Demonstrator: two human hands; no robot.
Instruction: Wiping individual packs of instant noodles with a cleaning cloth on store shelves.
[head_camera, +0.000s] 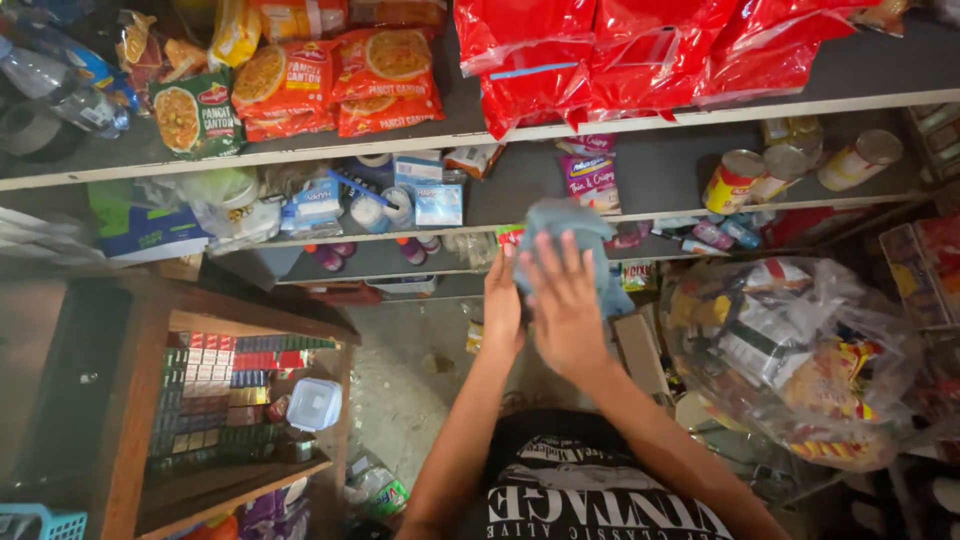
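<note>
Hands raised together — right hand (565, 300) flat | left hand (501, 305) edge-on | cloth (565, 232) between

Red bags (640, 50) lie on the far shelf (880, 70); tins (735, 180) stand right, noodle packs (340, 80) left.

One head-worn view — steeply downward, close over the hands, facing stocked shelves (640, 120).
</note>
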